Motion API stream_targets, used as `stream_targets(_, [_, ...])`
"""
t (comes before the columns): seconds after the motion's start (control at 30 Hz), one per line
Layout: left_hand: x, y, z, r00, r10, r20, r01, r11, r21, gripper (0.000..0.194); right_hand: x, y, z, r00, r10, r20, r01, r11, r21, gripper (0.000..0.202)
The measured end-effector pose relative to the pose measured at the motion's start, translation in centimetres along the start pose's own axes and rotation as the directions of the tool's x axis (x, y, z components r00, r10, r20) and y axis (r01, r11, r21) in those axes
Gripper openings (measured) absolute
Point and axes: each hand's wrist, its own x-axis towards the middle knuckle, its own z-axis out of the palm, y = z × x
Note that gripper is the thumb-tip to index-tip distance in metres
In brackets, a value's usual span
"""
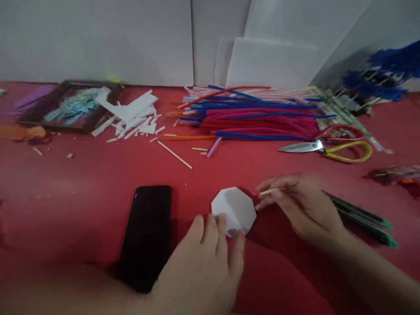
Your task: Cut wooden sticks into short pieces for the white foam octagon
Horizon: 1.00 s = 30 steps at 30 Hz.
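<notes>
A white many-sided paper piece lies on the red table. The fingertips of my left hand rest on its lower edge, thumb apart from the fingers. To the right of the paper, my right hand pinches a short thin pale stick between thumb and fingers, its fingertips close to the paper's right edge. A black phone lies left of my left hand.
Scissors with red and yellow handles lie behind my right hand. Colored pipe cleaners, white scraps and a dark tray line the back. Green-black cutters lie at right.
</notes>
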Motion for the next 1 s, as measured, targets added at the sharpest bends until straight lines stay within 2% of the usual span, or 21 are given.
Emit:
stream_targets(0.07, [0.2, -0.1, 0.2, 1.000, -0.020, 0.022, 0.019, 1.000, 0.014, 0.034, 0.0, -0.6, -0.2, 0.996, -0.016, 0.084, 0.015, 1.000, 0.020, 0.011])
stream_targets(0.17, [0.2, -0.3, 0.3, 0.998, -0.042, 0.050, 0.041, 0.999, 0.019, 0.036, 0.0, -1.1, -0.3, 0.991, -0.041, 0.129, 0.036, 0.999, 0.039, 0.013])
stream_targets(0.23, [0.2, -0.4, 0.2, 0.997, -0.049, 0.062, 0.048, 0.999, 0.013, 0.037, 0.0, -1.1, -0.4, 0.994, -0.048, 0.099, 0.045, 0.999, 0.030, 0.011])
stream_targets(0.33, [-0.1, -0.3, -0.1, 0.998, -0.043, 0.050, 0.042, 0.999, 0.019, 0.035, 0.0, -0.8, -0.4, 0.998, -0.046, -0.036, 0.045, 0.999, -0.024, 0.007])
stream_targets(0.43, [-0.7, 0.3, -0.4, 0.997, 0.074, 0.011, -0.074, 0.997, 0.021, 0.036, 0.2, -0.4, -0.3, 0.995, -0.040, -0.097, 0.037, 0.999, -0.028, 0.005])
stream_targets(0.5, [-1.1, 0.7, -0.6, 0.983, 0.181, -0.014, -0.181, 0.983, -0.004, 0.035, 0.2, -0.3, -0.1, 0.997, -0.041, -0.064, 0.041, 0.999, 0.001, 0.006])
stream_targets(0.57, [-1.3, 0.9, -0.6, 0.971, 0.237, -0.032, -0.238, 0.971, -0.024, 0.034, 0.3, -0.2, 0.0, 0.998, -0.048, -0.039, 0.048, 0.999, 0.019, 0.006])
stream_targets(0.63, [-1.4, 0.9, -0.7, 0.975, 0.219, -0.030, -0.219, 0.976, -0.007, 0.034, 0.3, -0.3, 0.2, 0.998, -0.054, -0.038, 0.055, 0.998, 0.028, 0.007])
stream_targets(0.8, [-0.9, 0.3, -0.5, 0.996, 0.083, 0.011, -0.084, 0.996, 0.042, 0.036, 0.4, -0.3, 0.3, 0.997, -0.041, -0.066, 0.043, 0.999, 0.022, 0.005])
stream_targets(1.0, [-0.7, 0.5, -0.4, 0.997, 0.070, 0.026, -0.070, 0.998, -0.002, 0.036, 0.2, -0.4, 0.3, 0.997, -0.028, -0.073, 0.026, 0.999, -0.029, 0.005])
